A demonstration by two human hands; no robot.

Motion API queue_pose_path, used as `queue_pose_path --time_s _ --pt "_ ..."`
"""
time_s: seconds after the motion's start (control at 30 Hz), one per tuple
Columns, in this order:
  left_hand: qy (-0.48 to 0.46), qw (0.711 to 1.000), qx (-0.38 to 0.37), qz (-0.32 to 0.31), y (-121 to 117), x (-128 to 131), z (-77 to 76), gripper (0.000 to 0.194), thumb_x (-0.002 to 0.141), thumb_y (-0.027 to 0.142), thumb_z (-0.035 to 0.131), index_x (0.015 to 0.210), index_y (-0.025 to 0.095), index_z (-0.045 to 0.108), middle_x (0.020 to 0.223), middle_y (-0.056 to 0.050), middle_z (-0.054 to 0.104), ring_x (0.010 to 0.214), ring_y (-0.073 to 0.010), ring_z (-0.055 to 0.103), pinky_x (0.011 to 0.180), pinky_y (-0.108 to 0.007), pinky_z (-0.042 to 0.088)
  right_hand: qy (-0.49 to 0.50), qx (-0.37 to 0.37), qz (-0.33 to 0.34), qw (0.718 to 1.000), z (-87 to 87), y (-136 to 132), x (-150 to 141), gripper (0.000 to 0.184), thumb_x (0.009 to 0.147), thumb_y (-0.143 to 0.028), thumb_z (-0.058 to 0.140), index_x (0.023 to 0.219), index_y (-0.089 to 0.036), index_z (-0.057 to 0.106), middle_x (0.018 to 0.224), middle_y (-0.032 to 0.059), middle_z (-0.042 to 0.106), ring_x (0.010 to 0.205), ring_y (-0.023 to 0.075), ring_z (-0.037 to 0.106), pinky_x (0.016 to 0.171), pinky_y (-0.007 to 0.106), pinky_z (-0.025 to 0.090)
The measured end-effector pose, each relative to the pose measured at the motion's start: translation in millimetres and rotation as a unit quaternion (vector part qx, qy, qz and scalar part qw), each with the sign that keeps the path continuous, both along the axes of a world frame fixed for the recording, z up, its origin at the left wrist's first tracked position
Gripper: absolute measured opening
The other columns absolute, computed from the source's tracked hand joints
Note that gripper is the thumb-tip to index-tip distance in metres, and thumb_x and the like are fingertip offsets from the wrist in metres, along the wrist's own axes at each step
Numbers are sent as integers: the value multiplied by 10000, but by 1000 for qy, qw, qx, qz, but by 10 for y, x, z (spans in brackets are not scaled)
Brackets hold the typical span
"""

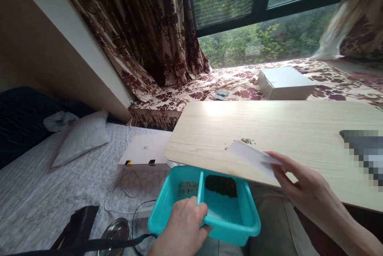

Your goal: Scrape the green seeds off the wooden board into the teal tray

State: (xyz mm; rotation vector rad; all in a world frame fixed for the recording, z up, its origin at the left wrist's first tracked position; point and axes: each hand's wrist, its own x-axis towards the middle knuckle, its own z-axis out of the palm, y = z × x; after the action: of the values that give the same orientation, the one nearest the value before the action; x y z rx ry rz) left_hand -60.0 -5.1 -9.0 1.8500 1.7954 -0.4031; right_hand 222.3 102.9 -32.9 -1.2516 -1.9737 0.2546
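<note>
— What lies on the left?
— A pillow (pixel 82 140) on the bed (pixel 89 182); then a metal bowl (pixel 115 234); then a white box (pixel 146 148) beside the near left corner of the table (pixel 299 124).
— And the turquoise tub (pixel 233 230)?
— Just below the table's near edge, by that corner; specks lie in its left compartment; the left hand (pixel 187 220) is clasped over its near rim, at the divider (pixel 201 186); dark matter (pixel 221 185) sits in the right one.
— Further right?
— Granules (pixel 247 141) between the table's near and far edges; a white card (pixel 248 155) beside them, its other end pinched by the right hand (pixel 305 184).
</note>
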Motion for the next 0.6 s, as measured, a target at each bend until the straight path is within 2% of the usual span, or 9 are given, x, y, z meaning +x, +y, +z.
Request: queue_pose_path --time_s 0.07,0.17,0.27,0.6 --pt "-5 1000 -1 -11 29 94 -5 99 934 298 688 989 220 713 1104 -67 724 1104 -288 669 895 -340 479 -26 13 -48 998 -42 48 207 323 957 -354 534 1211 -304 728 1003 53 836 524 211 708 549 333 583" --pt "-13 1000 1 -25 62 202 -5 94 925 296 691 981 224 711 1095 -60 727 1091 -281 672 871 -330 476 -58 14 -72 996 -85 107 359 338 954 -340 522 1211 -301 738 1038 57 833 647 248 762 618 355 603" --pt "-11 999 -4 -34 71 255 -2 86 921 299 689 964 226 709 1089 -58 728 1083 -279 673 856 -326 470 -58 15 -74 995 -112 128 361 346 950 -330 515 1208 -296 742 1047 64 832 756 280 788 640 366 609" --pt "-3 1000 -5 -28 43 234 -4 94 927 304 700 982 228 712 1099 -52 729 1093 -274 671 875 -325 473 -44 11 -65 997 -134 140 295 342 954 -306 515 1218 -300 731 1066 50 829 852 284 799 672 357 620"
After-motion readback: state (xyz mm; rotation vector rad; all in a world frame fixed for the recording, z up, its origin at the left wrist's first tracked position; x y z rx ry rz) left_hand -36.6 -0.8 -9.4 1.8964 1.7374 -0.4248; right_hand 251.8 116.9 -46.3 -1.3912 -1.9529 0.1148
